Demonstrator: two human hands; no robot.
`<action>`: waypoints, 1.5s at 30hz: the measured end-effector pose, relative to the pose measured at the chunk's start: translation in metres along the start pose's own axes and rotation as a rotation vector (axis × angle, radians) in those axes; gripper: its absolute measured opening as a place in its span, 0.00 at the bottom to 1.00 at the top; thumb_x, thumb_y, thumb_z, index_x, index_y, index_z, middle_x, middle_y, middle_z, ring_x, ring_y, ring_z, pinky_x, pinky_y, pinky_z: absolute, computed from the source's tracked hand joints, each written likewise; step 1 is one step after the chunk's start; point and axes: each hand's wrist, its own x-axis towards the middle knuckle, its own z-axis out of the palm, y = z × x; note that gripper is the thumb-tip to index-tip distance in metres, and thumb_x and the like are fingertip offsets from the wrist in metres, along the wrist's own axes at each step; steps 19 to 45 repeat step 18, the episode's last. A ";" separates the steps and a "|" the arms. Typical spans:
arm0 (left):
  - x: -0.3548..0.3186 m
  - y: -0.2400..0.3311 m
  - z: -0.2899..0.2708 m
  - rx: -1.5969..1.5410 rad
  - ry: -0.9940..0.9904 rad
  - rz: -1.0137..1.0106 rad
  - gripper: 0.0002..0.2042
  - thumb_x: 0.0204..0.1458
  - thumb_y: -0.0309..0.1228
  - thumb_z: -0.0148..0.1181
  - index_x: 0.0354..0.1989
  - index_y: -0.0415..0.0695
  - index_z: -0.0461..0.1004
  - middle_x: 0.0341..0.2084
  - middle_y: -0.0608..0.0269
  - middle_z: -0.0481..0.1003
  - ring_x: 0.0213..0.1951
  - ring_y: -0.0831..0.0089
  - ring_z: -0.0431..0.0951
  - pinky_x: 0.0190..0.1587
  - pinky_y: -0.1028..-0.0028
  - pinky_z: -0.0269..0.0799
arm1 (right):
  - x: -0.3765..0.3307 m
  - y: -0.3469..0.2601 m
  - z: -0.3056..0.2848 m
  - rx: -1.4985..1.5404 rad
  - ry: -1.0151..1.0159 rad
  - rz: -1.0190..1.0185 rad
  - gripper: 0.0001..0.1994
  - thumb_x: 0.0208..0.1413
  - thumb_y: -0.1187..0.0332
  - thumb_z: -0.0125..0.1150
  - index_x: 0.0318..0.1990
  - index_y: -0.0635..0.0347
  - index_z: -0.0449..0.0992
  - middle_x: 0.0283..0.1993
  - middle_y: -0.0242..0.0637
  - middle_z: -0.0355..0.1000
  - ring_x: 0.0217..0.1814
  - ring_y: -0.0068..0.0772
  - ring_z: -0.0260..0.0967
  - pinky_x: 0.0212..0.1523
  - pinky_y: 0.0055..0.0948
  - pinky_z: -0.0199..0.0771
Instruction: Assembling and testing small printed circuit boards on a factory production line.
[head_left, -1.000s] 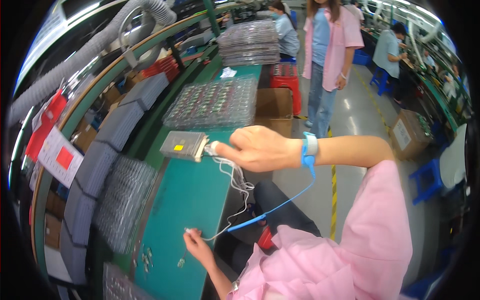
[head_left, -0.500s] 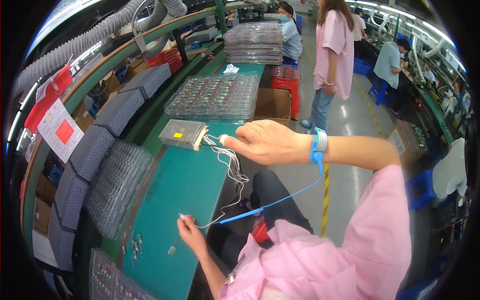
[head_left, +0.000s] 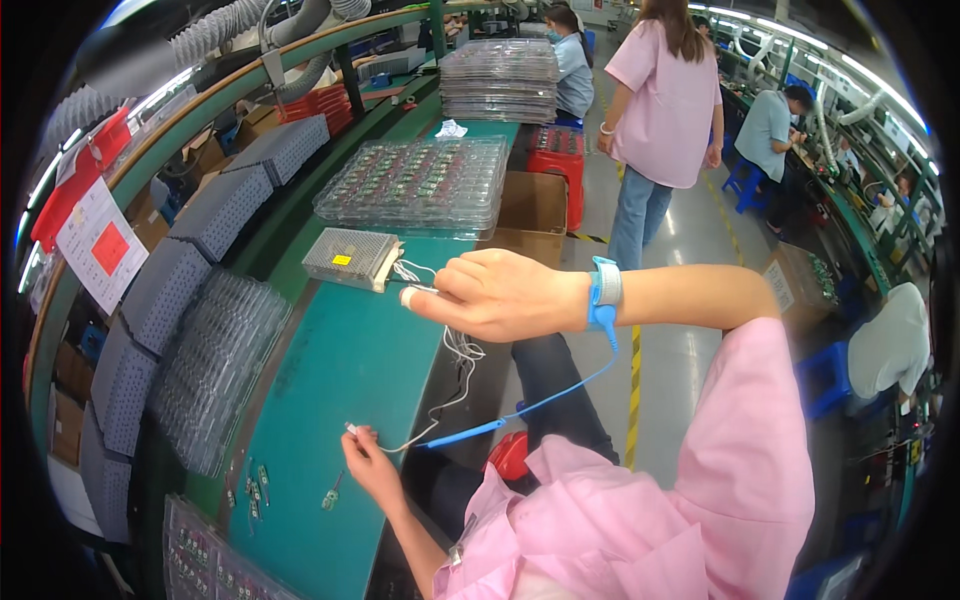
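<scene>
My left hand (head_left: 374,468), low over the green bench mat (head_left: 340,370), pinches the white plug (head_left: 351,428) of a thin cable. From there the white cable (head_left: 425,432) loops up to a tangle under my right hand (head_left: 495,295). That hand is closed, with a white covering on the thumb tip and a blue wrist strap (head_left: 605,290); what its fingers hold is hidden. Just left of it sits a perforated metal power supply box (head_left: 345,254) with wires at its end. A small green circuit board (head_left: 331,498) lies beside my left hand, and several more boards (head_left: 258,488) lie further left.
Clear plastic trays of boards (head_left: 415,185) lie beyond the box, with a tall tray stack (head_left: 498,80) behind. More trays (head_left: 215,375) and grey bins (head_left: 150,310) line the left. A cardboard box (head_left: 530,205) and a person in pink (head_left: 665,110) are beyond the bench edge.
The view has shifted slightly. My right hand has come down a little over the cable tangle, hiding more of it. My left hand still pinches the plug. The person in pink has turned away.
</scene>
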 end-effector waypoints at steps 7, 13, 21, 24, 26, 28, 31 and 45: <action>0.008 0.000 0.001 0.001 0.011 -0.028 0.11 0.61 0.33 0.44 0.32 0.40 0.69 0.23 0.64 0.71 0.27 0.75 0.70 0.35 0.76 0.65 | -0.006 0.008 0.018 0.057 -0.077 0.010 0.16 0.48 0.71 0.54 0.46 0.60 0.65 0.25 0.32 0.56 0.23 0.27 0.58 0.25 0.23 0.61; 0.004 -0.019 -0.016 -0.111 0.034 -0.140 0.09 0.61 0.31 0.44 0.32 0.39 0.68 0.26 0.61 0.73 0.30 0.73 0.73 0.38 0.75 0.68 | 0.001 -0.016 0.070 0.224 -0.067 -0.056 0.17 0.48 0.71 0.54 0.47 0.60 0.65 0.25 0.32 0.56 0.23 0.28 0.59 0.25 0.24 0.64; 0.016 -0.043 -0.031 -0.602 0.121 -0.352 0.09 0.63 0.33 0.45 0.34 0.41 0.67 0.27 0.63 0.72 0.29 0.74 0.73 0.39 0.75 0.68 | 0.014 -0.053 0.136 0.426 -0.145 0.080 0.17 0.48 0.71 0.56 0.48 0.60 0.67 0.27 0.33 0.60 0.24 0.31 0.62 0.24 0.26 0.65; 0.016 -0.043 -0.031 -0.602 0.121 -0.352 0.09 0.63 0.33 0.45 0.34 0.41 0.67 0.27 0.63 0.72 0.29 0.74 0.73 0.39 0.75 0.68 | 0.014 -0.053 0.136 0.426 -0.145 0.080 0.17 0.48 0.71 0.56 0.48 0.60 0.67 0.27 0.33 0.60 0.24 0.31 0.62 0.24 0.26 0.65; 0.016 -0.043 -0.031 -0.602 0.121 -0.352 0.09 0.63 0.33 0.45 0.34 0.41 0.67 0.27 0.63 0.72 0.29 0.74 0.73 0.39 0.75 0.68 | 0.014 -0.053 0.136 0.426 -0.145 0.080 0.17 0.48 0.71 0.56 0.48 0.60 0.67 0.27 0.33 0.60 0.24 0.31 0.62 0.24 0.26 0.65; 0.016 -0.043 -0.031 -0.602 0.121 -0.352 0.09 0.63 0.33 0.45 0.34 0.41 0.67 0.27 0.63 0.72 0.29 0.74 0.73 0.39 0.75 0.68 | 0.014 -0.053 0.136 0.426 -0.145 0.080 0.17 0.48 0.71 0.56 0.48 0.60 0.67 0.27 0.33 0.60 0.24 0.31 0.62 0.24 0.26 0.65; 0.016 -0.043 -0.031 -0.602 0.121 -0.352 0.09 0.63 0.33 0.45 0.34 0.41 0.67 0.27 0.63 0.72 0.29 0.74 0.73 0.39 0.75 0.68 | 0.014 -0.053 0.136 0.426 -0.145 0.080 0.17 0.48 0.71 0.56 0.48 0.60 0.67 0.27 0.33 0.60 0.24 0.31 0.62 0.24 0.26 0.65; 0.016 -0.043 -0.031 -0.602 0.121 -0.352 0.09 0.63 0.33 0.45 0.34 0.41 0.67 0.27 0.63 0.72 0.29 0.74 0.73 0.39 0.75 0.68 | 0.014 -0.053 0.136 0.426 -0.145 0.080 0.17 0.48 0.71 0.56 0.48 0.60 0.67 0.27 0.33 0.60 0.24 0.31 0.62 0.24 0.26 0.65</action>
